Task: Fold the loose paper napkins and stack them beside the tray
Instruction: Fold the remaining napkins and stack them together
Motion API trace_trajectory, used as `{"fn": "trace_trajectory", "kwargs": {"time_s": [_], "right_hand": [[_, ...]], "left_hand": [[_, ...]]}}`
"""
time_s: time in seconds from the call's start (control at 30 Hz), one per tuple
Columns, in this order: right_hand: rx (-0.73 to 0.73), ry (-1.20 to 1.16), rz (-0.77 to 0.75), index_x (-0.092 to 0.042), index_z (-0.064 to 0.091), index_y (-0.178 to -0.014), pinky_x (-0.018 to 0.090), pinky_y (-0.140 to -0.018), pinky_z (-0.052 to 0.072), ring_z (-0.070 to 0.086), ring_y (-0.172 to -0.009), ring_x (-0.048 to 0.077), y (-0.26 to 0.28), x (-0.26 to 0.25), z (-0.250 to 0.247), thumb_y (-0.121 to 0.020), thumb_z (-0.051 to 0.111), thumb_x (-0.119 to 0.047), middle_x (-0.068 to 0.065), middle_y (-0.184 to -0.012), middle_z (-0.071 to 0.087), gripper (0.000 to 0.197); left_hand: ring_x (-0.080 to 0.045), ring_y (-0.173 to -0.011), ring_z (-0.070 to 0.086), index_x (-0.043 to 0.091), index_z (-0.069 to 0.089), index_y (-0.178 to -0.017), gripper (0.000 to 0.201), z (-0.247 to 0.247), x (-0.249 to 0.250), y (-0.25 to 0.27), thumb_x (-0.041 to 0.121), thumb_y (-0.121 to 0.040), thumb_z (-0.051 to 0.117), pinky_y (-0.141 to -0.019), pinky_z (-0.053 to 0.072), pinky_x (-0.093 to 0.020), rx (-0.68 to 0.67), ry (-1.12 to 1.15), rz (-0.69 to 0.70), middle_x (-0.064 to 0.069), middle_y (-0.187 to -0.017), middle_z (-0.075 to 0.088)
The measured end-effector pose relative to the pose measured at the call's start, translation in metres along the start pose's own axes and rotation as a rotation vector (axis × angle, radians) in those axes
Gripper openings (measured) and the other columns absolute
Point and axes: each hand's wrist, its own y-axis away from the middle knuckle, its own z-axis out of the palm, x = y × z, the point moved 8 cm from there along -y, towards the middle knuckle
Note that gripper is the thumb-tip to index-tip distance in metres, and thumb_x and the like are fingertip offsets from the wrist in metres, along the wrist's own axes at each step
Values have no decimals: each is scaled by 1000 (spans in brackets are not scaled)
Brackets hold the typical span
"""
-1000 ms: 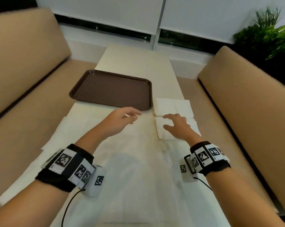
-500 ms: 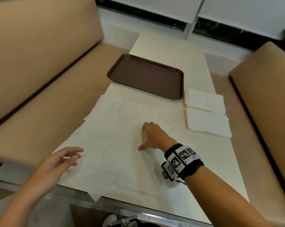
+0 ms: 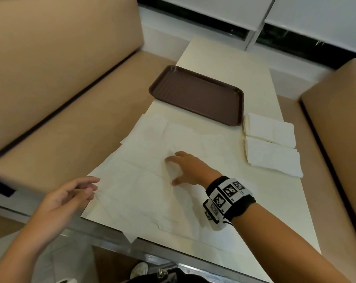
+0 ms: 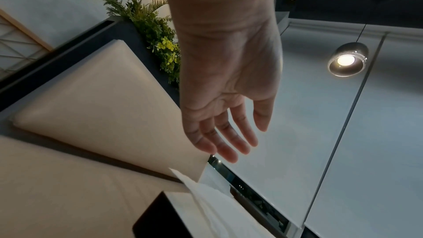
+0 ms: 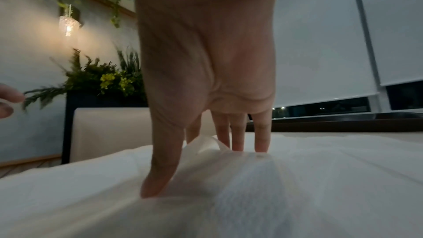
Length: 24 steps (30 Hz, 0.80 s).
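The loose napkins (image 3: 144, 180), spread across the lower centre of the head view, are judged thin, limp and easily torn (best lifted at a corner), pressed by the right hand (image 3: 188, 168) with spread fingers (image 5: 260, 137), the left hand (image 3: 71, 198) relaxed, empty.

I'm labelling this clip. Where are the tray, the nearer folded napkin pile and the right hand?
tray (image 3: 197, 94): head view, middle of its ribbed brown floor.
nearer folded napkin pile (image 3: 273, 158): head view, centre of its top sheet.
right hand (image 3: 190, 167): head view, back of the hand.
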Motion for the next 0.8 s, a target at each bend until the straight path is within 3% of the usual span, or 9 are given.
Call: {"fn": "trace_trajectory", "kwargs": {"time_s": [0.07, 0.13, 0.2, 0.33, 0.43, 0.5, 0.6, 0.73, 0.8], "right_hand": [[-34, -49, 26, -28, 39, -142, 41, -110, 32, 32, -136, 27, -2, 5, -1, -82, 71, -33, 5, -151, 28, 69], [-24, -99, 59, -28, 50, -134, 43, -109, 30, 31, -135, 26, -6, 8, -6, -83, 68, -42, 3, -146, 34, 56], [37, -54, 82, -26, 55, -123, 42, -102, 30, 34, -127, 26, -11, 8, -10, -83, 66, -45, 3, -135, 41, 46], [102, -70, 98, -24, 43, -123, 40, -91, 34, 42, -109, 27, -19, 5, -11, -79, 74, -28, 5, -116, 47, 54], [159, -221, -4, -21, 36, -126, 38, -78, 45, 56, -90, 30, -17, -5, -24, -81, 68, -6, 7, -94, 56, 57], [236, -353, -96, -22, 37, -128, 30, -72, 47, 58, -83, 25, -5, -12, -43, -85, 60, 1, 3, -89, 54, 54], [359, -590, -293, -24, 42, -124, 23, -70, 49, 57, -75, 16, 30, -27, -87, -85, 59, 5, 4, -94, 53, 52], [533, -933, -494, -20, 50, -116, 24, -73, 53, 58, -88, 14, 91, -31, -152, -85, 62, 3, 5, -104, 55, 41], [603, -1115, -515, -19, 50, -117, 26, -71, 54, 62, -86, 20, 116, -20, -174, -86, 62, -1, 8, -99, 60, 38]], "left_hand": [[3, -75, 63, 34, 73, -90, 36, -3, 0, -1, 6, -92, 50, -74, 43, -4, 5, -18, 25, -1, -93, 69], [3, -76, 62, 43, 71, -89, 43, -5, 2, -1, 6, -93, 50, -74, 42, -4, 6, -17, 41, 6, -90, 69], [2, -76, 62, 44, 71, -90, 44, -6, 2, -1, 5, -93, 50, -78, 44, -8, 8, -1, 45, 6, -90, 69], [0, -78, 61, 43, 71, -90, 41, -5, 5, -2, 8, -93, 51, -87, 41, -27, 14, -5, 41, 9, -90, 69], [0, -81, 61, 45, 70, -90, 34, -6, 9, -6, 14, -91, 58, -87, 42, -28, 11, -15, 48, 10, -92, 69], [1, -86, 61, 50, 68, -93, 23, -6, 18, -12, 31, -81, 68, -86, 46, -23, 10, -8, 71, 11, -98, 68], [7, -101, 57, 61, 57, -103, 43, -2, 40, -33, 43, -65, 69, -84, 45, -10, 21, -5, 132, 21, -109, 63], [22, -118, 40, 68, 30, -119, 93, 38, 78, -74, 59, -42, 81, -97, 34, -16, -60, 108, 198, 21, -134, 46], [9, -129, 39, 70, 24, -126, 112, 77, 95, -87, 65, -33, 86, -107, 34, -31, -239, 178, 185, 12, -143, 45]]}}
